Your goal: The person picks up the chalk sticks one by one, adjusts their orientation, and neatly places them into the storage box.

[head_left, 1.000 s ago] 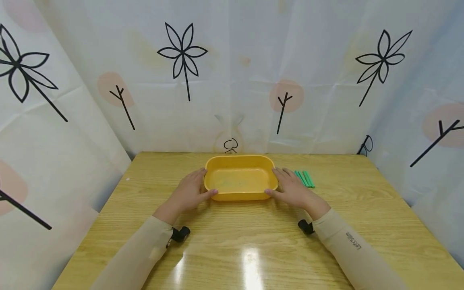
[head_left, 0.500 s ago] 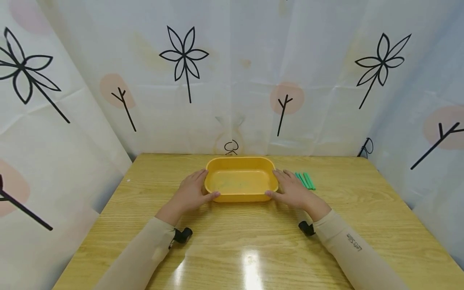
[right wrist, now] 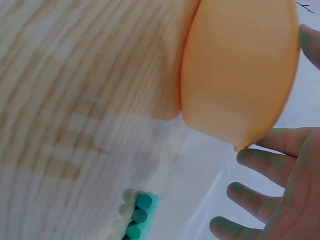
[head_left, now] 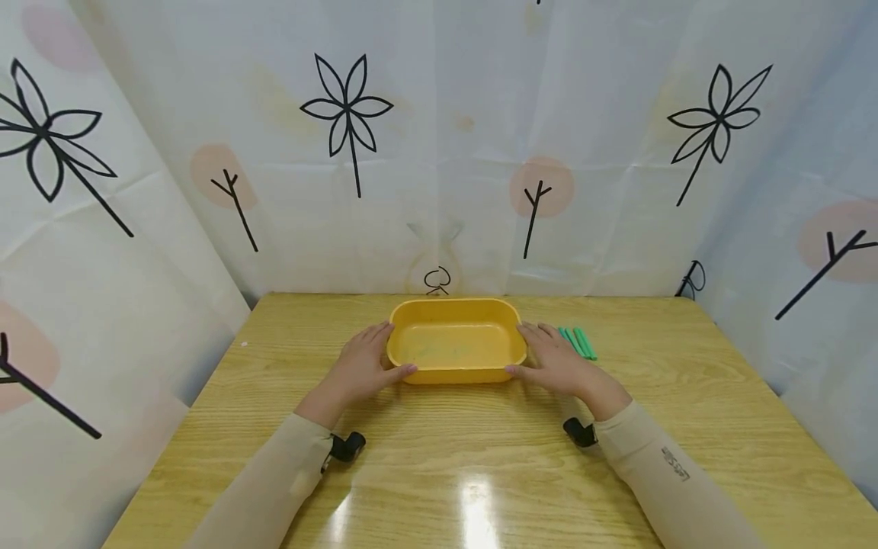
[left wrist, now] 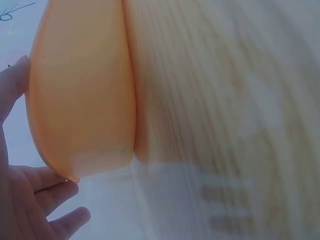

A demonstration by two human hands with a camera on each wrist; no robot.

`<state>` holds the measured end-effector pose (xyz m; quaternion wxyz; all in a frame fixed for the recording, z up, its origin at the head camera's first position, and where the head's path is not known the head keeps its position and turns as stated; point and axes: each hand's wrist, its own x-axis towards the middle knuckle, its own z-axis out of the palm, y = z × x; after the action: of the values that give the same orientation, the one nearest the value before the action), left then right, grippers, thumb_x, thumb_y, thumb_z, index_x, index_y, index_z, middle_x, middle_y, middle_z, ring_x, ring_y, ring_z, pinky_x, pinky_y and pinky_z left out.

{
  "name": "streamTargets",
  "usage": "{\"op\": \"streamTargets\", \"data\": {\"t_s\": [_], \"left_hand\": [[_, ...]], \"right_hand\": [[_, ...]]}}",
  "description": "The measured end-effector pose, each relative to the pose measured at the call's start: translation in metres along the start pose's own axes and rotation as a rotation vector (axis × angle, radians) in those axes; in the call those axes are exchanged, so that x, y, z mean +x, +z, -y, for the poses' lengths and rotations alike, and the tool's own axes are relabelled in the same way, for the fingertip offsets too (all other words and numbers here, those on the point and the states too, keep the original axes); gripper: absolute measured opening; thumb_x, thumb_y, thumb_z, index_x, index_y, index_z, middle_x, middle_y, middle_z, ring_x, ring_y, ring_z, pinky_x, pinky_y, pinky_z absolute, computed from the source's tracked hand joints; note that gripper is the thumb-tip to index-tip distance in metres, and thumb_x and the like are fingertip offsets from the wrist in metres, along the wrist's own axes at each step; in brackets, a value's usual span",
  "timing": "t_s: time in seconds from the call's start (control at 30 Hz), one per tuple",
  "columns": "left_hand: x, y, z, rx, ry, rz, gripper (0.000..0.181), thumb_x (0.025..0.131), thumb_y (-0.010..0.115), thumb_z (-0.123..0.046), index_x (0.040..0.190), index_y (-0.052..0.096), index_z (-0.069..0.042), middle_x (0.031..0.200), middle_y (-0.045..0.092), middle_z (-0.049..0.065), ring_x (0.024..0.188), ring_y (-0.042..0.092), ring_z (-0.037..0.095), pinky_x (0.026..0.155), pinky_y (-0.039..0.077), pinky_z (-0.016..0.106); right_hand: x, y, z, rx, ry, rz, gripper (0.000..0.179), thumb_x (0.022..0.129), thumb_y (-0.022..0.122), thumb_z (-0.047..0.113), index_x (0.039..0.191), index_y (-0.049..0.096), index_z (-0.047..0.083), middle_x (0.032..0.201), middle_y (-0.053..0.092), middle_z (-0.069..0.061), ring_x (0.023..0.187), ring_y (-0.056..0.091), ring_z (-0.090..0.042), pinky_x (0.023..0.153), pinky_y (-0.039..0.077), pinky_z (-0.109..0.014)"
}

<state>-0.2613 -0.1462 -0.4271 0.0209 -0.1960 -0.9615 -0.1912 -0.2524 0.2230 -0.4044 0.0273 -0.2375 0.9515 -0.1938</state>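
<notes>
A yellow plastic basin (head_left: pixel 456 347), oblong with rounded corners, stands upright on the table near its back edge. My left hand (head_left: pixel 363 362) holds the basin's left end, thumb on the near rim and fingers against the side. At the other end my right hand (head_left: pixel 552 362) grips it in the same way. In the left wrist view, the basin's outer wall (left wrist: pixel 82 90) shows between my left thumb and fingertips. From the right wrist view, the index finger of my right hand (right wrist: pixel 285 185) touches the rim, while the lower fingers stay apart from it.
Several green sticks (head_left: pixel 583 343) lie side by side just right of my right hand, partly hidden by it in the head view. The wooden table (head_left: pixel 439 457) extends toward me. A patterned white cloth (head_left: pixel 439 152) hangs behind it. A black cord (head_left: pixel 693 278) hangs at the back right.
Both hands keep their places on the basin, which stays put. Only the head view has shifted slightly.
</notes>
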Motion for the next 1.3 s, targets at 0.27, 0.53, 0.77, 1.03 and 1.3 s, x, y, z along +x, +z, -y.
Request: {"op": "streamTargets", "data": {"t_s": [0.27, 0.53, 0.77, 1.03, 1.3], "left_hand": [[0.0, -0.001, 0.001, 0.008, -0.004, 0.005, 0.102, 0.089, 0.057, -0.071, 0.156, 0.03, 0.001, 0.161, 0.029, 0.019, 0.147, 0.027, 0.041, 0.119, 0.019, 0.057], [-0.001, -0.001, 0.0, 0.0, -0.007, 0.005, 0.102, 0.089, 0.057, -0.071, 0.156, 0.029, 0.0, 0.161, 0.029, 0.017, 0.147, 0.026, 0.04, 0.119, 0.018, 0.056], [0.0, -0.001, 0.001, 0.014, -0.008, 0.002, 0.104, 0.088, 0.055, -0.074, 0.156, 0.03, 0.0, 0.161, 0.03, 0.017, 0.147, 0.027, 0.04, 0.119, 0.019, 0.055], [0.0, 0.0, 0.003, 0.003, -0.006, 0.0, 0.104, 0.088, 0.056, -0.073, 0.156, 0.03, 0.0, 0.16, 0.031, 0.018, 0.146, 0.028, 0.041, 0.119, 0.02, 0.056], [0.0, 0.0, 0.003, -0.011, -0.008, -0.003, 0.103, 0.088, 0.058, -0.072, 0.156, 0.031, 0.0, 0.16, 0.031, 0.018, 0.146, 0.028, 0.041, 0.119, 0.02, 0.056]], "right_hand": [[-0.008, -0.01, 0.0, 0.025, 0.02, -0.006, 0.086, 0.096, 0.061, 0.055, 0.153, 0.033, -0.003, 0.159, 0.025, -0.029, 0.144, 0.019, -0.053, 0.112, 0.017, -0.071], [-0.015, -0.022, -0.01, 0.023, -0.006, -0.025, 0.072, 0.099, 0.064, 0.038, 0.149, 0.038, -0.007, 0.153, 0.031, -0.035, 0.139, 0.029, -0.055, 0.109, 0.029, -0.068], [-0.02, -0.035, -0.016, 0.006, 0.001, -0.055, 0.064, 0.1, 0.062, 0.034, 0.147, 0.044, -0.005, 0.147, 0.044, -0.031, 0.135, 0.04, -0.05, 0.109, 0.033, -0.064], [-0.023, -0.048, -0.025, 0.022, 0.042, -0.053, 0.062, 0.101, 0.062, 0.034, 0.146, 0.045, -0.005, 0.145, 0.047, -0.03, 0.133, 0.042, -0.05, 0.106, 0.036, -0.065], [-0.022, -0.056, -0.043, 0.045, 0.115, -0.07, 0.059, 0.104, 0.057, 0.033, 0.147, 0.044, -0.004, 0.146, 0.045, -0.03, 0.126, 0.048, -0.05, 0.097, 0.043, -0.065]]}}
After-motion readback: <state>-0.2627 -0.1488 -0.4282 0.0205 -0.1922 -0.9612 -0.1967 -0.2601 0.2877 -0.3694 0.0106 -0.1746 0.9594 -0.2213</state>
